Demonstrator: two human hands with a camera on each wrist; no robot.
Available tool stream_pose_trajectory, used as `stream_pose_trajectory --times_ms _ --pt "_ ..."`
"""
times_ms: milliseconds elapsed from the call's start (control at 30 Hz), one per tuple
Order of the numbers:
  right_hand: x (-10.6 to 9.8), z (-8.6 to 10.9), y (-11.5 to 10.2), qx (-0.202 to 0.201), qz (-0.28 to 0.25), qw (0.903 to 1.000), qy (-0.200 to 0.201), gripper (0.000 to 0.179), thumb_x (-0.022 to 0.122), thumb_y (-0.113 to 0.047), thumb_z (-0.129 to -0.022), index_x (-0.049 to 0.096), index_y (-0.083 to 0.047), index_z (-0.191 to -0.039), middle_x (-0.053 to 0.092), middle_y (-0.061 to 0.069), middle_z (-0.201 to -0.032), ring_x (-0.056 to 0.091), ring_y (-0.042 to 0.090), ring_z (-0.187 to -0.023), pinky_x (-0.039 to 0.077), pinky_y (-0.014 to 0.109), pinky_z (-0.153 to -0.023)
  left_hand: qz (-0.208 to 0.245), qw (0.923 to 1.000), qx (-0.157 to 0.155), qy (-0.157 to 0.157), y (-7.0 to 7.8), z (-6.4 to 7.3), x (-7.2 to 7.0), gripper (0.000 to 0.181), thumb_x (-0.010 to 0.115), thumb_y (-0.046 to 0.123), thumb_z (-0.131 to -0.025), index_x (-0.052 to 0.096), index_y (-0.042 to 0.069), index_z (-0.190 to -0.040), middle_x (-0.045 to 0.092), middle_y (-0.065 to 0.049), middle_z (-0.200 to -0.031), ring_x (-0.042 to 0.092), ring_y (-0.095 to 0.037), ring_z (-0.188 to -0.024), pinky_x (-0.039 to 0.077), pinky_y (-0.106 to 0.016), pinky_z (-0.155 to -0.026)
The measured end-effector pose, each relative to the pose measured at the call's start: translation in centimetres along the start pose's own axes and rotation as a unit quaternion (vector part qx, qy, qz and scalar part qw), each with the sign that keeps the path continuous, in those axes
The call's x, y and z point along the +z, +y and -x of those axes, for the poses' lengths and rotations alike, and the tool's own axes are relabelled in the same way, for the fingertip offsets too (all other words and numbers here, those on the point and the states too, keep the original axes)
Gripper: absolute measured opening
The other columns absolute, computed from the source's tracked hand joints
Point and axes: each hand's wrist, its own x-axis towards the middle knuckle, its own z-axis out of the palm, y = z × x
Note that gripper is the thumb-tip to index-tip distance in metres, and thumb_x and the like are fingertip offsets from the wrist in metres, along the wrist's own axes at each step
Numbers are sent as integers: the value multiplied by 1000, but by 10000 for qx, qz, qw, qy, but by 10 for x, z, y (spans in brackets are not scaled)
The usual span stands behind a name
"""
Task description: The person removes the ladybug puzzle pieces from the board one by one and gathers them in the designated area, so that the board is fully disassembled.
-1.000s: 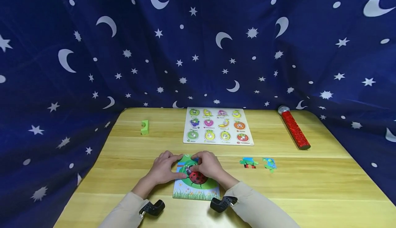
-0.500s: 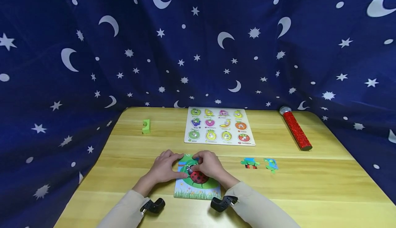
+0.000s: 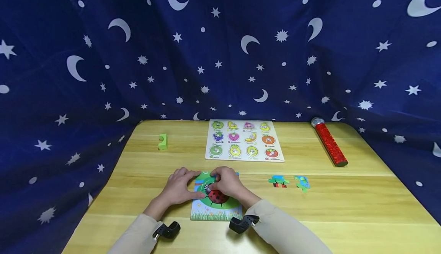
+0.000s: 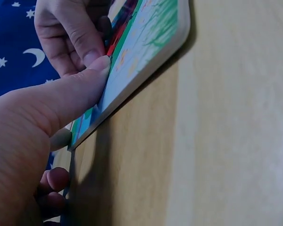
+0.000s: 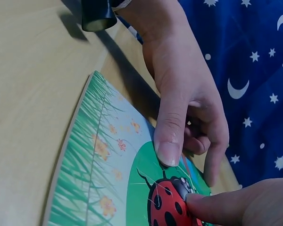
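In the head view, a square ladybug jigsaw puzzle [image 3: 217, 212] lies flat near the table's front edge. My left hand [image 3: 177, 189] rests at its left side, thumb extended over the picture and forefinger reaching to the far left corner. In the left wrist view, the left thumb [image 4: 80, 89] lies on the puzzle's face. Above the ladybug's head, my right hand [image 3: 227, 181] pinches with thumb and curled fingers at a puzzle piece, mostly hidden beneath it. The right thumb [image 5: 221, 205] touches the picture by the ladybug's head [image 5: 181, 186] in the right wrist view.
Two loose puzzle pieces, one green and red [image 3: 278, 181] and one blue and green [image 3: 302, 183], lie to the right. Behind stands a fruit peg board [image 3: 244, 141]. A red glittery microphone [image 3: 329, 143] lies far right, a green block [image 3: 162, 141] far left.
The puzzle and both hands have slid slightly left over the last half second. My hands keep about the same pose on it. The loose pieces lie where they were.
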Motion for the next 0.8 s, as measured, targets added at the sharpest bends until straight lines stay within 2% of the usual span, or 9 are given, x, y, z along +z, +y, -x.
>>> stream_pose_trajectory --times_ms 233,600,800 --pt "1 -1 2 56 -211 9997 -57 35 85 -9 -73 69 1 -104 58 5 -78 48 12 -70 41 22 -61 -19 10000 32 20 -2 1 3 81 80 63 -68 61 19 -133 48 3 -95 41 -15 -91 35 -38 -83" --pt "1 -2 0 160 -190 9997 64 35 86 -9 -72 69 -5 -102 63 6 -95 56 17 -88 48 36 -82 46 10000 -62 31 1 1 2 82 81 62 -67 61 18 -133 50 2 -96 42 -16 -92 35 -40 -83" --pt "0 -2 -2 28 -260 9997 22 36 85 -6 -72 68 -4 -104 66 6 -93 59 16 -86 48 31 -80 68 9999 -97 22 2 1 0 80 82 61 -67 62 18 -132 49 2 -95 42 -16 -92 35 -39 -83"
